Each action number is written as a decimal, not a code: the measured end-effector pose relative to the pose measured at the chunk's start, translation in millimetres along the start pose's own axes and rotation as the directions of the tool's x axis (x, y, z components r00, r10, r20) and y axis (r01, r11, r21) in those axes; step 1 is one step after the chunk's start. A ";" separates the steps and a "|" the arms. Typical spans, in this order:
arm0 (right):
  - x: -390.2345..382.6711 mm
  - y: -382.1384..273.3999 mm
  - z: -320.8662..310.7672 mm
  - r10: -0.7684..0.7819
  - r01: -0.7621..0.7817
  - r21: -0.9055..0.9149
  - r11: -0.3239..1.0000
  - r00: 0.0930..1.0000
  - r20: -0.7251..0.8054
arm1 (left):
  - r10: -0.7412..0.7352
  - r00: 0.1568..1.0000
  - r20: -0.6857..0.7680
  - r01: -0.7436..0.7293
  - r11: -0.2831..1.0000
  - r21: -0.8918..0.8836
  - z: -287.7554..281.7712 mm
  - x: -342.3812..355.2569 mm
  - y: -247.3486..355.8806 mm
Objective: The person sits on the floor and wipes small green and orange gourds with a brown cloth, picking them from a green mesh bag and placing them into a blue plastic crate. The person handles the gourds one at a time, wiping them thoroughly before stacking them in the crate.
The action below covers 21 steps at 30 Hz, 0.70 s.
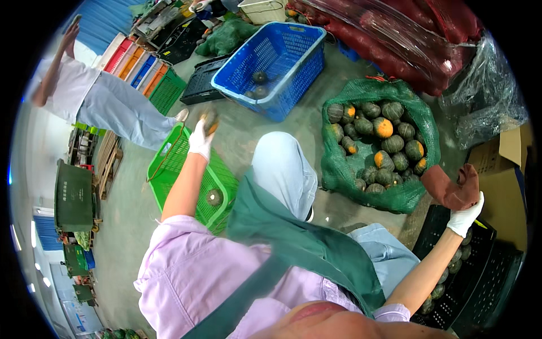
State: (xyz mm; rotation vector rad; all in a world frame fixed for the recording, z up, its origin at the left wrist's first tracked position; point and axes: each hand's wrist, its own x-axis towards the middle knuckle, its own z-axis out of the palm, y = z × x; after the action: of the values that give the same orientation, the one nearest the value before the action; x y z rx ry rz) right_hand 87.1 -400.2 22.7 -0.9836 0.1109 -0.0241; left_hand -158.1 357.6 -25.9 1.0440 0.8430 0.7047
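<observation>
Left grip [200,140] is pinching a squash [210,121] at its fingertips, a green basket [168,183] standing below; right grip [466,216] is clutching brown cloth [451,191].

1. From the knee [284,161], bare floor [316,124] leaves a lane toward 1 o'clock, between blue crate [305,76] and green mesh sack [341,182].
2. Red sacks [389,37] block 2 o'clock.
3. At 9 o'clock, the left hand [200,141] partly screens the green basket's [227,179] opening.
4. Black crate [477,282] and cardboard box [499,175] crowd 3 to 4 o'clock.
</observation>
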 end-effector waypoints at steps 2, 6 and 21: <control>-2.0 -11.2 -1.2 -0.021 0.021 0.002 1.000 0.999 -0.036 | 0.000 0.931 -0.366 0.019 0.999 0.048 -45.0 -4.7 -22.4; -0.9 -1.5 14.9 0.032 -0.031 0.031 0.999 0.998 -0.048 | -0.127 0.652 -0.747 0.088 0.992 -0.092 -196.8 -9.7 -45.6; 21.8 -0.4 -28.9 -0.221 0.254 -0.311 0.916 0.965 0.138 | -0.296 0.561 0.773 -0.303 0.795 0.525 393.0 -52.4 -134.4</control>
State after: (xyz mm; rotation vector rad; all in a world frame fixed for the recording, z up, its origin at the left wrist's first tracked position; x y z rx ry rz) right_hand 105.8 -426.0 5.4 -1.3245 -0.1023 -0.1853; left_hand 166.4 93.3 -36.0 1.7732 0.1737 -0.1821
